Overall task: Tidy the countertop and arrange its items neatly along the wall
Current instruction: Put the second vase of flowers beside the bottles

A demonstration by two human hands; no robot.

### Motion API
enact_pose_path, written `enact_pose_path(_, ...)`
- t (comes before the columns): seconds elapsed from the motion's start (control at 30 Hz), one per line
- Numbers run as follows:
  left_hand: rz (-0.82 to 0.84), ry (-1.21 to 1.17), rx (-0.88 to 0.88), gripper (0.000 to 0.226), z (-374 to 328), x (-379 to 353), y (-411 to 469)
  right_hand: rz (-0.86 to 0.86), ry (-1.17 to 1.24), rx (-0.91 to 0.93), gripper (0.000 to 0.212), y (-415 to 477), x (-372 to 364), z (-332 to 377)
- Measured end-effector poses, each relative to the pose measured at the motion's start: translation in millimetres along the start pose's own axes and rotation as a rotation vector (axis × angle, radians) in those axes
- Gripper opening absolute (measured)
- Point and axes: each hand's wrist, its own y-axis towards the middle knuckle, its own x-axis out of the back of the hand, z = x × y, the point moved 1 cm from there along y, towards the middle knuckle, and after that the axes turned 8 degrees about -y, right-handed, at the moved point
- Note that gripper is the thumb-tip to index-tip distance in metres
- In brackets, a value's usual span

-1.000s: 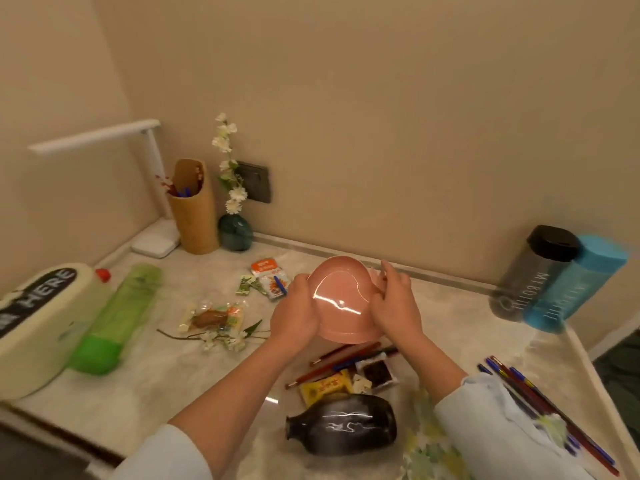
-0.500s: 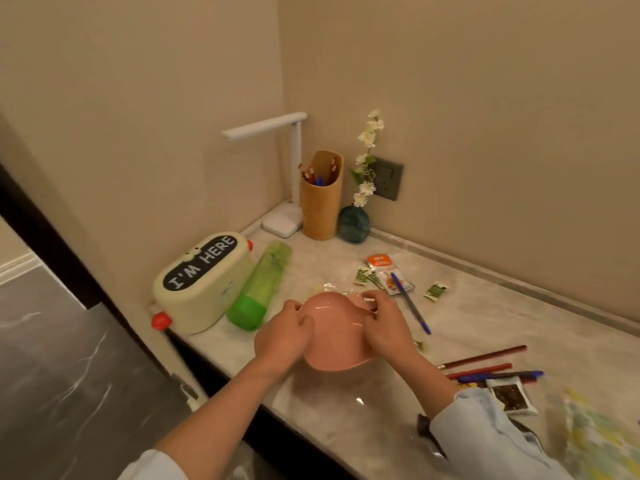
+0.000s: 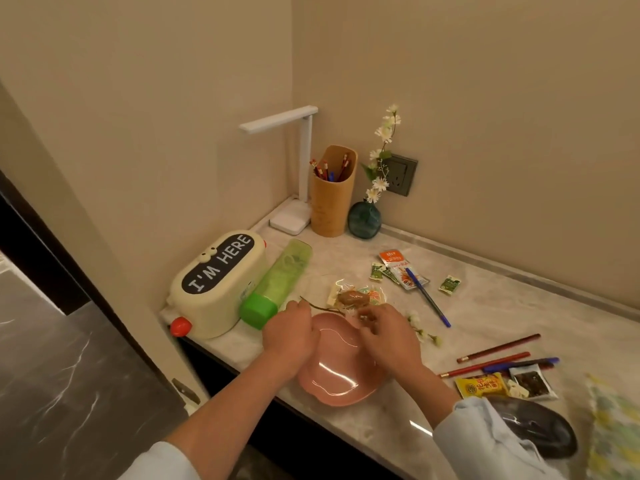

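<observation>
1. Pink dish (image 3: pixel 341 375) is what we find in the head view, lying flat on the table (image 3: pixel 485 306) close to its front edge and well apart from the wall.
2. Our left hand (image 3: pixel 289 336) is at the dish's nine o'clock rim and our right hand (image 3: pixel 389 337) over its one o'clock rim. Both have their fingers curled. We cannot tell whether they grip the rim, pinch the flower sprig (image 3: pixel 420 332) or hold nothing.
3. The sprig's thin stem runs across just beyond the dish at twelve o'clock, with a snack packet (image 3: pixel 353 297) just past it.
4. From the dish, a green bottle (image 3: pixel 277 285) lies on its side at ten o'clock against a cream box (image 3: pixel 214 289). Sachets (image 3: pixel 401 271) and a blue pen (image 3: pixel 427 296) lie at one o'clock, and red pencils (image 3: pixel 498 348) at three o'clock.
5. In the far corner a pen holder (image 3: pixel 332 195), a small vase (image 3: pixel 364 220) and a lamp (image 3: pixel 291 216) stand upright by the wall.
6. We judge that we are in the gathering step, with the dish set down as a tray for small loose things and most of the clutter not yet sorted.
7. Next we would lift the sprig by its stem, gently so that no blossom breaks off. Then we would collect the packet and sachets into the dish and slide it back to the wall.
</observation>
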Motion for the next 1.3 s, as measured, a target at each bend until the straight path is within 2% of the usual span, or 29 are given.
enact_pose_path(0.1,-0.035,0.057,-0.109,0.040,-9.2,1.5,9.0,-0.087,-0.032,-0.036,0.034,-0.4,5.0,-4.9)
enact_pose_path(0.2,-0.028,0.058,-0.230,0.039,-21.3,-2.5,19.0,-0.149,-0.085,-0.108,0.043,0.9,13.9,-13.5)
enact_pose_path(0.27,-0.005,0.041,-0.300,0.038,-30.6,-7.1,22.0,-0.132,-0.141,-0.141,0.049,1.5,17.4,-19.5)
enact_pose_path(0.4,0.048,-0.009,-0.383,0.035,-41.8,-19.1,23.0,0.022,-0.263,-0.152,0.051,-2.1,16.7,-29.9)
enact_pose_path(0.6,0.072,-0.013,-0.464,0.041,-47.5,-21.3,23.3,-0.052,-0.270,-0.111,0.038,-2.9,24.4,-26.0)
enact_pose_path(0.87,-0.046,-0.017,-0.533,0.059,-71.6,-10.1,33.2,-0.360,-0.090,-0.144,0.022,6.7,73.7,-17.2)
enact_pose_path(1.07,-0.047,-0.095,-0.637,0.039,-111.6,-17.4,28.4,-0.552,0.039,-0.205,0.020,-9.9,125.7,-33.5)
enact_pose_path(1.17,-0.023,-0.194,-0.637,0.025,-132.9,-23.9,17.4,-0.581,-0.027,-0.233,0.018,-25.0,139.7,-47.3)
enact_pose_path(1.2,-0.001,-0.249,-0.621,0.022,-138.8,-27.1,13.6,-0.599,-0.081,-0.240,0.023,-30.5,141.4,-53.0)
enact_pose_path(1.3,0.074,-0.413,-0.557,0.015,-155.7,-38.9,2.6,-0.625,-0.186,-0.268,0.060,-49.6,145.2,-66.4)
